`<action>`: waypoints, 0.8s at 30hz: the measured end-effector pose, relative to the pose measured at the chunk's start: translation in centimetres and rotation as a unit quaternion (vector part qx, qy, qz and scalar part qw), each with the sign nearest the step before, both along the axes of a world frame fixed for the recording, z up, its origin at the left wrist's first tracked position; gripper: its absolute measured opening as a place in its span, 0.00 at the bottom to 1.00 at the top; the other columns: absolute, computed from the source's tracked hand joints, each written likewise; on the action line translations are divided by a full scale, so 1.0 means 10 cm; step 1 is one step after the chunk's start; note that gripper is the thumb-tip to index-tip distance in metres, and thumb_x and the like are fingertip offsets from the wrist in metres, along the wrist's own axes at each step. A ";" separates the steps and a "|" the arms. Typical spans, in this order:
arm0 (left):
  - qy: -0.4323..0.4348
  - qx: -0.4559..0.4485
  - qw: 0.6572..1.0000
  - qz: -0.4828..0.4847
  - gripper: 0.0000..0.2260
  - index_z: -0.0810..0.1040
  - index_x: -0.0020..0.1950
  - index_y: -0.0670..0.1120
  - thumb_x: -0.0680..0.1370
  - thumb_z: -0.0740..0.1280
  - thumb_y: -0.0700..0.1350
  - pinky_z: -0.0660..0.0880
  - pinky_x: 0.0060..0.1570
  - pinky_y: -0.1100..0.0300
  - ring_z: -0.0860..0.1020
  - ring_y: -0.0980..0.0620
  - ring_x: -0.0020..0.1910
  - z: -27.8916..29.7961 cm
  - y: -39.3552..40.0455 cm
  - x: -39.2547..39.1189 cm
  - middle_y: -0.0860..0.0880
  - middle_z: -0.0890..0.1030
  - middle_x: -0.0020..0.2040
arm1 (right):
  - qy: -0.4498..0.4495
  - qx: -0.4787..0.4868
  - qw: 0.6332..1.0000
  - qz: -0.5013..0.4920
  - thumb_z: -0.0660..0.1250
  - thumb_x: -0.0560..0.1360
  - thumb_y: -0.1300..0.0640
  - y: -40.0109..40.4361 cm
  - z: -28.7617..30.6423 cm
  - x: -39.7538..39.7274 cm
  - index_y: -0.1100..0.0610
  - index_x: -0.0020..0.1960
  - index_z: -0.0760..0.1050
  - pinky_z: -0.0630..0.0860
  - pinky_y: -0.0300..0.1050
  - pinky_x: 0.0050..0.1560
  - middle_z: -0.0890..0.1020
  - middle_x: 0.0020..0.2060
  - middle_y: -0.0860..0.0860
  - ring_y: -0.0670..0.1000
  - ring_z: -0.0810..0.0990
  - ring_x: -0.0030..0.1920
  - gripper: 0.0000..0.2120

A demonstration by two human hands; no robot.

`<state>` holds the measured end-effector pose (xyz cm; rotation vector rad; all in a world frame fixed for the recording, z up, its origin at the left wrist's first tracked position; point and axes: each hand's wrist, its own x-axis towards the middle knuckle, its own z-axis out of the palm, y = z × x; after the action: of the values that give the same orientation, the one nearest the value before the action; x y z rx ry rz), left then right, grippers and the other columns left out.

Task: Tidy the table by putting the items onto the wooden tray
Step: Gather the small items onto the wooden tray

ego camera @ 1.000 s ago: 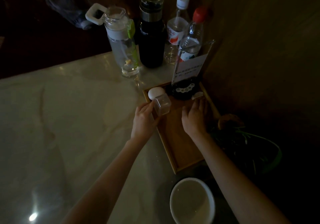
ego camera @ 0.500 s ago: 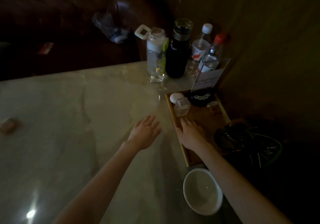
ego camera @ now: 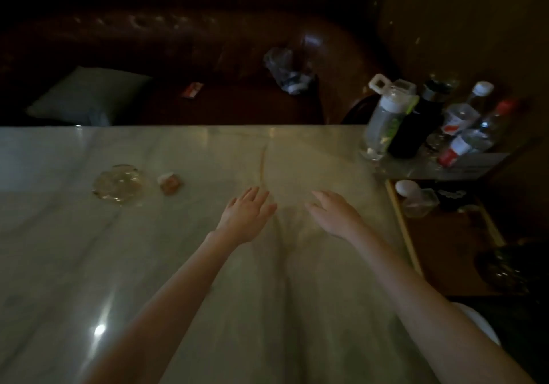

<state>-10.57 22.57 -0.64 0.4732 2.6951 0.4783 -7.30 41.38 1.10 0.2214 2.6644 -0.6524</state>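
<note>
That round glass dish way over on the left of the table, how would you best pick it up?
Probably by its rim, from above and the near side, with the left hand, which is closer and empty. The glass ashtray lies flat and low on the marble table, so only its edge offers a hold; thumb over the rim, fingers under.

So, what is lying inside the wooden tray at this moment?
At the far end of the wooden tray lie a white egg-shaped thing, a clear plastic box and a dark item. Its near end is too dark to read.
</note>
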 end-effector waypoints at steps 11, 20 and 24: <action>0.090 0.089 0.977 0.171 0.16 0.74 0.61 0.47 0.79 0.56 0.53 0.72 0.50 0.51 0.75 0.42 0.56 0.16 -2.01 -0.41 0.44 0.77 0.58 | 0.123 -0.061 0.990 -0.042 0.58 0.77 0.54 -1.78 0.07 -0.64 0.58 0.63 0.72 0.72 0.49 0.58 0.77 0.61 0.56 0.57 0.75 0.60 0.17; 0.090 0.095 0.945 0.299 0.17 0.72 0.62 0.44 0.79 0.56 0.52 0.71 0.49 0.49 0.74 0.38 0.56 -0.18 -3.00 -0.90 0.41 0.74 0.60 | 0.136 -0.056 0.989 -0.016 0.58 0.77 0.53 -2.65 -0.21 -1.24 0.59 0.63 0.72 0.73 0.50 0.58 0.79 0.60 0.56 0.57 0.75 0.60 0.17; 0.099 0.096 0.921 0.363 0.19 0.70 0.63 0.40 0.79 0.58 0.50 0.71 0.50 0.48 0.74 0.39 0.55 -0.44 -3.27 -1.04 0.39 0.74 0.58 | 0.152 -0.041 0.988 -0.009 0.59 0.77 0.52 -2.86 -0.47 -1.38 0.60 0.63 0.72 0.72 0.51 0.60 0.78 0.59 0.58 0.57 0.74 0.61 0.18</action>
<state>-20.96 -10.14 -5.04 -0.4979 2.9698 0.9346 -21.11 12.82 -3.61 0.1322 2.9187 -0.8601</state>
